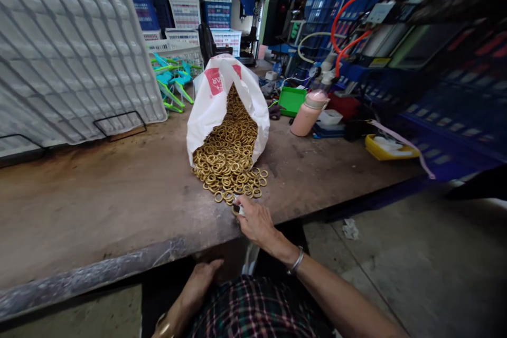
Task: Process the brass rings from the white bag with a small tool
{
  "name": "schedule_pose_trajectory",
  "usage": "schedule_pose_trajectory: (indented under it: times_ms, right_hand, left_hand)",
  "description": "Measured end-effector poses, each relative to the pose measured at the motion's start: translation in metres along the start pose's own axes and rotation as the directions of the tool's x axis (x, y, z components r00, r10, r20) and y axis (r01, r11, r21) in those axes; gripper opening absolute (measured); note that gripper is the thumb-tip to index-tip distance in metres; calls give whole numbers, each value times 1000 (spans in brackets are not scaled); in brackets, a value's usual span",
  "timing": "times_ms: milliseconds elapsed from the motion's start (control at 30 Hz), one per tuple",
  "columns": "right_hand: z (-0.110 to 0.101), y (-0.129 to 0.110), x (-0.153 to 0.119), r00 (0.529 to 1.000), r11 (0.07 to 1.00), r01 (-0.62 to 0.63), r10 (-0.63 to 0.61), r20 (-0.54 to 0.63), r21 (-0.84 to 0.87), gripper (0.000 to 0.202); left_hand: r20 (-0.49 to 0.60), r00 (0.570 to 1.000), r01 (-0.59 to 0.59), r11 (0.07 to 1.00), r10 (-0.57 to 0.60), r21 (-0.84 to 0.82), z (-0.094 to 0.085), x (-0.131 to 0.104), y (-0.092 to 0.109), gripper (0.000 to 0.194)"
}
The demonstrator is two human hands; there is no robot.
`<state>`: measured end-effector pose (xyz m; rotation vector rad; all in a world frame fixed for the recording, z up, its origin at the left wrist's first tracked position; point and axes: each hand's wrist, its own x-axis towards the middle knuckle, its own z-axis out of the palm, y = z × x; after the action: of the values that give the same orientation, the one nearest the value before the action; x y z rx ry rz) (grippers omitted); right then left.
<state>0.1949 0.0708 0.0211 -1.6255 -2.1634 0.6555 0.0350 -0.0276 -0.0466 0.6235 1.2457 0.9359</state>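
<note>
Right hand [257, 220]: thumb and fingers pinched around a small dark-and-white piece [241, 210], identity unclear. One gold ring [234, 213] sits at the fingertips; whether it is gripped or merely touched, cannot tell.

Left hand [202, 277]: low, by the near edge of the desk [119, 195], thumb extended. Grasp hidden; cannot tell whether it holds anything.

Loose rings [225, 153]: heaped in the mouth of the white bag [200, 116] and spilling onto the desk towards the person. Bag on its side, opening facing the person, long axis running away from the body.

Key relation: the near fringe of the spill lies just beyond the right fingertips, ahead and slightly to the left. Right hand is the nearer; left hand is farther back, below and left of the spill. Rings are round, so no long axis to note; those at the fringe appear mostly flat.

Surroundings: pink bottle [307, 118] upright, right of the bag; green tray [292, 101] between bottle and bag, farther back
</note>
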Motion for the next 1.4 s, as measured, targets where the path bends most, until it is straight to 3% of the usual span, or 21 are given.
schedule_pose_trajectory:
  times_ms: [33,100,167,233,300,367,433,533,600,667,800,933,1067,1200,1400]
  right_hand:
    - [1,-1,0,1000,996,6,-7,9,86,22]
    - [2,-5,2,998,955,-51,38,50,291,12]
    - [3,-10,3,989,868,-120,61,136,481,8]
    - [4,-17,3,970,770,-208,80,231,604,5]
    - [6,-23,1,938,670,-305,87,336,677,5]
    - [7,-27,-2,894,554,-403,70,442,728,6]
    - [9,-29,-4,852,432,-484,34,522,761,6]
    - [11,-30,-5,803,331,-562,-4,597,758,7]
    - [13,-30,-3,796,362,-562,-6,605,744,6]
    - [13,-29,-1,840,474,-488,27,542,733,8]
    - [9,-30,-1,956,731,-222,32,292,645,18]
    - [7,-35,-5,985,881,-4,-78,154,473,16]
    - [9,-38,-5,987,893,1,-74,144,451,15]
    - [13,-36,0,981,857,-63,-41,189,512,15]
    - [16,-31,3,971,769,-124,-36,236,627,16]
  left_hand:
    - [65,998,12,993,-20,121,4,-8,5,22]
    - [106,994,-71,956,42,283,9,-22,19,28]
    - [18,981,-187,915,193,359,11,-30,33,32]
    - [-82,919,-318,848,386,424,12,-29,47,35]
    - [-98,846,-425,774,525,469,15,-23,57,37]
    - [-43,790,-519,705,611,483,18,-15,63,30]
    - [22,756,-583,659,654,475,22,-8,64,24]
    - [3,724,-604,632,690,485,23,-5,62,23]
    - [-22,732,-575,636,681,514,22,-6,61,21]
    - [-45,750,-536,646,660,543,19,-8,62,19]
    - [-71,754,-501,641,653,581,15,-8,63,17]
    - [-84,775,-487,676,627,553,17,-8,64,17]
    - [-131,859,-403,811,495,425,22,-12,70,21]
    - [-127,961,-213,952,244,221,23,-18,77,28]
    - [16,995,-93,986,96,-137,18,-19,75,28]
